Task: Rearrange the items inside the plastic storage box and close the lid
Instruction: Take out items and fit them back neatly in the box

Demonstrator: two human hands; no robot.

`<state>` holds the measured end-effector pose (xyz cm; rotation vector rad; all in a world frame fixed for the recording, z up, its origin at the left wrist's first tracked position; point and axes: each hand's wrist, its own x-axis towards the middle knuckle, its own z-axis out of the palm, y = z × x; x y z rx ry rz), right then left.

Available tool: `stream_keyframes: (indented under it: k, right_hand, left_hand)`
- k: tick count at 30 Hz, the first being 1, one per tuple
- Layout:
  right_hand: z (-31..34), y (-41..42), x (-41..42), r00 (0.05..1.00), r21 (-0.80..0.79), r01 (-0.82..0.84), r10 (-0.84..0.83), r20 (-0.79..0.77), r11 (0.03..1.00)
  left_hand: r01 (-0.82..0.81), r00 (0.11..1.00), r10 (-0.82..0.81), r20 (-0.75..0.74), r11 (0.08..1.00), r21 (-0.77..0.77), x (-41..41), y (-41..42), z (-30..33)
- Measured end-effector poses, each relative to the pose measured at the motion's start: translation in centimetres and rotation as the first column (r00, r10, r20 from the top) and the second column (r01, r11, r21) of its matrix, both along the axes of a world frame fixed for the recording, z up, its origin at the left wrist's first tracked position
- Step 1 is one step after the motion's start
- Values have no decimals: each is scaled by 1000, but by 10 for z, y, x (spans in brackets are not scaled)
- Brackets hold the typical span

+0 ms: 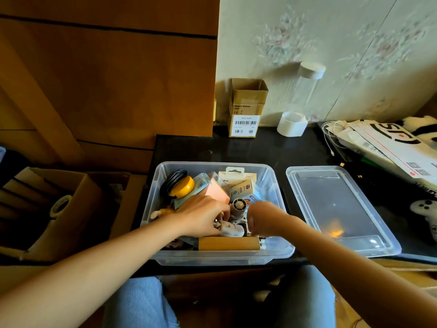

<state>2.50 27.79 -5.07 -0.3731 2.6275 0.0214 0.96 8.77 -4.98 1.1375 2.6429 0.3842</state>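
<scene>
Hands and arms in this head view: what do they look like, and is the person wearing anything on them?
The left hand and right hand are bare: no gloves, rings, watch or bracelet show. Both forearms are uncovered right down to the picture's lower edge, so no sleeves are in view. Below them the legs are clad in light blue jeans.
</scene>
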Motion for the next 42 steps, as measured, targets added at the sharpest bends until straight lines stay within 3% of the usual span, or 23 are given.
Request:
stream_keyframes:
  k: [2,7,14,16,20,28,31,33,35,38,42]
  right_hand:
    - [4,2,-1,998,-69,12,-8,55,998]
    - [11,0,-3,989,-134,85,-67,134,987]
    - [21,2,-5,993,16,2,-4,116,1000]
    - [23,5,-6,991,2,31,-31,132,1000]
    - [22,5,-7,990,55,-62,54,132,997]
    - [15,4,-1,988,-211,147,-135,71,966]
    - [18,7,2,985,-203,169,-170,14,965]
    - [22,12,1,977,-185,191,-205,-60,964]
    - [27,16,-4,961,-205,223,-250,-115,953]
    - [30,14,-11,953,-242,252,-284,-108,937]
    - [22,6,-14,971,-210,235,-237,12,949]
  left_hand:
    - [-36,999,36,-19,999,17,2,1,3]
    - [-6,993,-9,-119,992,-125,8,23,13]
    - [-6,990,-17,-140,987,-160,3,53,12]
    - [-15,996,4,-89,994,-113,2,55,8]
    - [-96,994,96,50,995,-15,1,53,2]
    - [-199,980,199,-13,980,29,2,47,0]
    - [-184,983,184,20,983,19,2,43,2]
    - [-159,985,160,-65,987,20,1,37,7]
    - [-120,954,120,-273,993,16,-3,28,11]
    - [-140,883,58,-466,980,-143,-10,20,18]
    - [-221,931,57,-360,874,-432,-24,14,23]
